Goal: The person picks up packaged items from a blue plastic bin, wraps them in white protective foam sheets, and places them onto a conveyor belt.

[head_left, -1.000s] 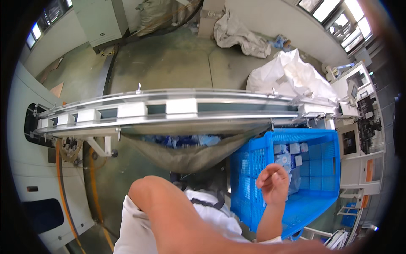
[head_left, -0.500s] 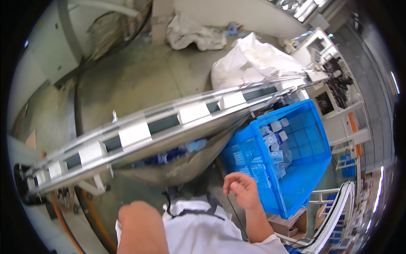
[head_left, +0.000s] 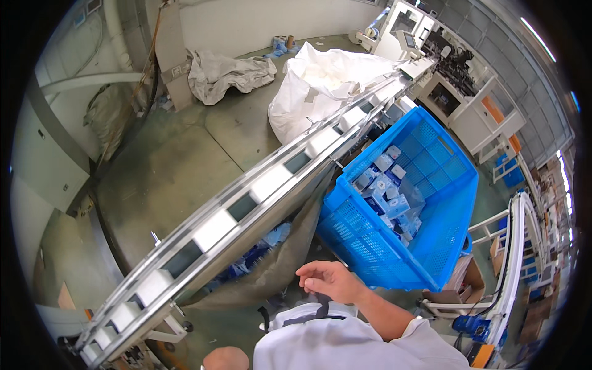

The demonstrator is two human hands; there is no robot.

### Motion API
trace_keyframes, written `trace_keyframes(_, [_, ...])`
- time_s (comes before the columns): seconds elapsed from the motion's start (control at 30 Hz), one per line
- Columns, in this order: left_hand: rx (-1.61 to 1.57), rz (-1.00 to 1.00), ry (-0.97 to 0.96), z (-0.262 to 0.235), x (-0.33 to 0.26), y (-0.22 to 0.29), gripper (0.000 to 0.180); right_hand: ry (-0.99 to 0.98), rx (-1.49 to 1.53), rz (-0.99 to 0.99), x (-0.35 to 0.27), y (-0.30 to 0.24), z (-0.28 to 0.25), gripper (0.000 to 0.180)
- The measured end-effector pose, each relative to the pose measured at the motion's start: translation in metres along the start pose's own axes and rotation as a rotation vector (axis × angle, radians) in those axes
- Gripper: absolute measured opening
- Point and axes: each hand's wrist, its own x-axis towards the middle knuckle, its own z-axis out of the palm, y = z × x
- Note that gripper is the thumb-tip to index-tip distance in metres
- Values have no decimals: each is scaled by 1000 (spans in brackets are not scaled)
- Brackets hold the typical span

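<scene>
While right hand hangs near-left of blue crate, fingers curl loosely, released | step: apparently between grasps | any pickup would need fingers spread | left hand unseen

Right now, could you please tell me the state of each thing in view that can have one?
Right hand: fingers loosely curled, no held thing visible
Blue crate: open-topped, partly filled
Small packs: jumbled inside the crate
Conveyor: carrying white blocks in a spaced row
Brownish-grey cloth: sagging beneath the conveyor
White sack: open at the top
Grey sheet: crumpled on the floor
</scene>
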Motion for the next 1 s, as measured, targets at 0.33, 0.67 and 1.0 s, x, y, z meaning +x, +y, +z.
trace_keyframes(0.33, [275,-1324,1861,-60,-226,-54,20,59,-1070,-894,76,-55,-64,33])
trace_keyframes(0.67, [612,-1368,1659,-83,-219,-134,43,39,-1095,-1450,159,-179,-199,26])
trace_keyframes(1.0, [729,-1349,1794,-55,-266,-129,40,909,-753,-933,296,-339,-544,72])
